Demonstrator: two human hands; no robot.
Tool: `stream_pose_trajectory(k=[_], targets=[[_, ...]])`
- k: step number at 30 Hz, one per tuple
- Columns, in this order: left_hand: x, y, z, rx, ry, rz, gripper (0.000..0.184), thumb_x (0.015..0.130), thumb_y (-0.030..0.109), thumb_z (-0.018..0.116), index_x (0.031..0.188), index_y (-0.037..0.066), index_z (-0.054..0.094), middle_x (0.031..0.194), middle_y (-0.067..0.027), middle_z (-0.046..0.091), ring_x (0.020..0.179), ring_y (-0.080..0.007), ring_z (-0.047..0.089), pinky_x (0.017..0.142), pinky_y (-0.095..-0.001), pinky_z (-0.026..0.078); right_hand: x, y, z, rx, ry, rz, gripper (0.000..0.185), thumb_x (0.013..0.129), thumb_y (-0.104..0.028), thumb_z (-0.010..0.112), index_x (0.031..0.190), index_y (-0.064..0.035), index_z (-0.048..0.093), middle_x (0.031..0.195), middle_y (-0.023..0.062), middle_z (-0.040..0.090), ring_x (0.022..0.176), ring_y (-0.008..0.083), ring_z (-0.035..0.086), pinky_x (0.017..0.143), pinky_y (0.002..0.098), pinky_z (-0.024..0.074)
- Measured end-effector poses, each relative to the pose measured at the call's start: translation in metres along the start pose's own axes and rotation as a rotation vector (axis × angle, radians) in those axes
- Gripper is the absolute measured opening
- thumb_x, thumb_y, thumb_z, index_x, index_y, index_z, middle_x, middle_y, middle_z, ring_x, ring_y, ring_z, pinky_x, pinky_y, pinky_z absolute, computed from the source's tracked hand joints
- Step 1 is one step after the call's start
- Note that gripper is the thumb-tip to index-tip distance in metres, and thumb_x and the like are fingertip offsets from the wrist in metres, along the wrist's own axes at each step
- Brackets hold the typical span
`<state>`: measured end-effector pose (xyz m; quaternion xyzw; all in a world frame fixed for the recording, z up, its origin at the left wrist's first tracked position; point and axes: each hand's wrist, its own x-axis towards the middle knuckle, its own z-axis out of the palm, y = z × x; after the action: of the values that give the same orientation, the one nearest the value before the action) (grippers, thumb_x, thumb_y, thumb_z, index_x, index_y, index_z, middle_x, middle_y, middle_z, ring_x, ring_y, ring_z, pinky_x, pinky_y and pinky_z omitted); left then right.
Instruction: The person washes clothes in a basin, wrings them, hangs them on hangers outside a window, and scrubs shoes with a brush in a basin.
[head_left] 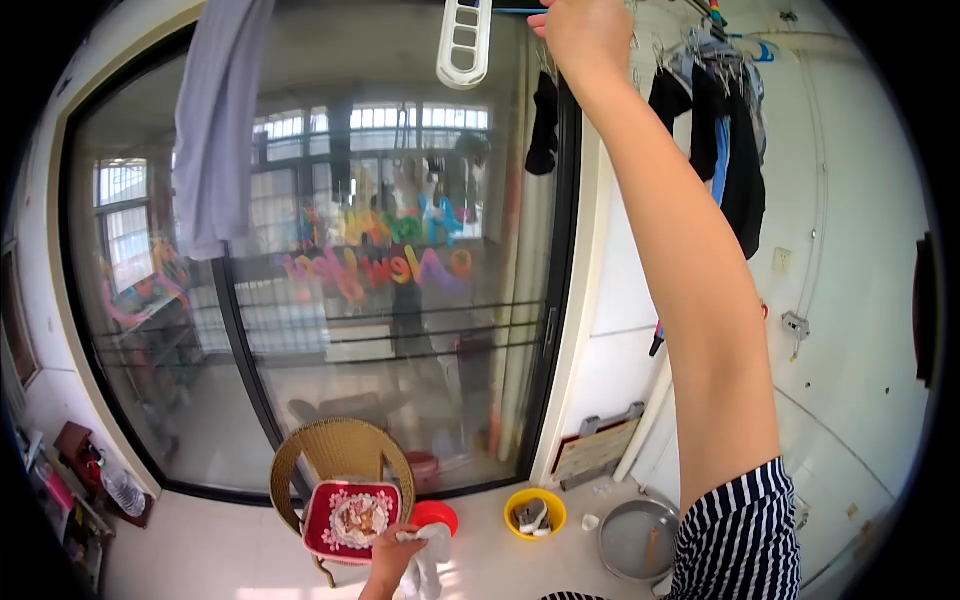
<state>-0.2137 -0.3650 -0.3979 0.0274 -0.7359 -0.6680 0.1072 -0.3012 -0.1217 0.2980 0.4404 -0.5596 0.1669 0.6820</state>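
Observation:
My right hand (590, 40) is raised to the top edge, its fingers curled and partly out of view. A thin blue rod (515, 11) runs up to those fingers; what they grip is hidden. Left of it hangs a white slotted plastic strip (464, 45). Low down, my left hand (393, 553) is closed on a pale cloth (428, 570), bunched and drooping. Just behind that hand, a red patterned cushion or tray (325, 515) rests on a wicker chair (345, 445).
Sliding glass doors (350, 330) fill the back. Grey trousers (215, 130) and a black sock (542, 125) hang above. Dark clothes (740, 160) hang at right. On the floor stand a red basin (445, 515), a yellow basin (558, 515) with shoes, and a round grey pan (620, 540).

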Motion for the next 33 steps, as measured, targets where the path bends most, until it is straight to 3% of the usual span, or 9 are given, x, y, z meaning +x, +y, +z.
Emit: stream_pose_trajectory(k=[2, 5, 9, 11, 14, 20, 25, 27, 33], targets=[[-0.012, 0.031, 0.004, 0.168, -0.023, 0.055, 0.029, 0.066, 0.015, 0.079, 0.091, 0.006, 0.068, 0.079, -0.0076, 0.067, 0.073, -0.0172, 0.064, 0.07, -0.0304, 0.05, -0.047, -0.085, -0.042, 0.193, 0.204, 0.413, 0.02, 0.093, -0.015, 0.044, 0.088, -0.0003, 0.056, 0.079, 0.0161, 0.065, 0.066, 0.0255, 0.065, 0.062, 0.0353, 0.053], [-0.025, 0.077, 0.011, 0.374, -0.066, 0.273, 0.024, 0.067, 0.006, 0.073, 0.088, 0.004, 0.061, 0.083, -0.0097, 0.064, 0.081, -0.0224, 0.064, 0.074, -0.0312, 0.049, -0.126, -0.144, -0.09, 0.214, 0.247, 0.501, 0.035, 0.1, -0.021, 0.039, 0.113, 0.0059, 0.057, 0.1, 0.0178, 0.066, 0.077, 0.0209, 0.069, 0.07, 0.0272, 0.0542], [-0.023, 0.108, 0.027, 0.51, -0.076, 0.36, 0.025, 0.069, 0.001, 0.062, 0.092, 0.005, 0.055, 0.082, -0.0145, 0.063, 0.081, -0.0313, 0.064, 0.071, -0.0386, 0.05, -0.277, -0.209, -0.153, 0.11, 0.19, 0.609, 0.037, 0.101, -0.02, 0.037, 0.124, 0.0078, 0.046, 0.101, 0.02, 0.065, 0.089, 0.0276, 0.068, 0.078, 0.0323, 0.0547], [-0.019, 0.116, 0.038, 0.561, -0.092, 0.419, 0.029, 0.07, 0.001, 0.062, 0.098, 0.007, 0.056, 0.09, -0.0149, 0.064, 0.086, -0.0318, 0.065, 0.073, -0.0387, 0.051, -0.36, -0.244, -0.175, 0.146, 0.089, 0.766, 0.036, 0.102, -0.021, 0.035, 0.117, 0.0076, 0.05, 0.093, 0.0175, 0.067, 0.081, 0.0228, 0.068, 0.072, 0.0293, 0.0549], [-0.012, 0.137, 0.053, 0.556, -0.107, 0.468, 0.038, 0.071, -0.001, 0.062, 0.108, 0.007, 0.061, 0.094, -0.0143, 0.064, 0.085, -0.029, 0.064, 0.073, -0.0345, 0.05, -0.452, -0.288, -0.214, 0.135, -0.462, 1.527, 0.033, 0.101, -0.025, 0.037, 0.103, 0.0038, 0.053, 0.068, 0.0101, 0.061, 0.058, 0.0154, 0.061, 0.053, 0.0288, 0.0476], [-0.007, 0.195, 0.095, 0.187, -0.092, 0.307, 0.027, 0.084, -0.003, 0.056, 0.109, 0.003, 0.064, 0.099, -0.0037, 0.064, 0.089, -0.0114, 0.06, 0.081, -0.0243, 0.047, -0.646, -0.38, -0.233, -0.059, -0.451, 2.133, 0.032, 0.1, -0.026, 0.036, 0.09, 0.0017, 0.047, 0.057, 0.0112, 0.056, 0.046, 0.0176, 0.056, 0.045, 0.0327, 0.0407], [-0.012, 0.228, 0.152, -0.112, -0.066, 0.305, 0.026, 0.086, -0.001, 0.058, 0.111, 0.002, 0.057, 0.103, -0.0049, 0.059, 0.092, -0.0118, 0.057, 0.081, -0.0238, 0.046, -0.662, -0.418, -0.213, 0.274, -0.269, 2.483, 0.028, 0.098, -0.022, 0.035, 0.091, 0.0017, 0.047, 0.057, 0.0131, 0.056, 0.044, 0.0185, 0.055, 0.041, 0.0317, 0.0403], [-0.015, 0.226, 0.18, -0.135, -0.098, 0.312, 0.025, 0.086, -0.001, 0.057, 0.111, 0.003, 0.056, 0.102, -0.0042, 0.058, 0.091, -0.0117, 0.057, 0.081, -0.024, 0.046, -0.657, -0.419, -0.204, 0.47, 0.063, 2.632, 0.026, 0.098, -0.022, 0.033, 0.093, 0.0, 0.047, 0.059, 0.0123, 0.056, 0.039, 0.0152, 0.043, 0.038, 0.0289, 0.0348], [-0.028, 0.178, 0.259, 0.06, -0.062, 0.387, 0.034, 0.082, 0.002, 0.064, 0.114, 0.004, 0.054, 0.095, -0.0037, 0.052, 0.084, -0.0106, 0.052, 0.074, -0.0238, 0.044, -0.58, -0.381, -0.208, 0.579, 0.564, 2.534, 0.025, 0.097, -0.022, 0.033, 0.099, -0.0007, 0.045, 0.064, 0.0116, 0.057, 0.043, 0.0135, 0.043, 0.042, 0.027, 0.0356]])
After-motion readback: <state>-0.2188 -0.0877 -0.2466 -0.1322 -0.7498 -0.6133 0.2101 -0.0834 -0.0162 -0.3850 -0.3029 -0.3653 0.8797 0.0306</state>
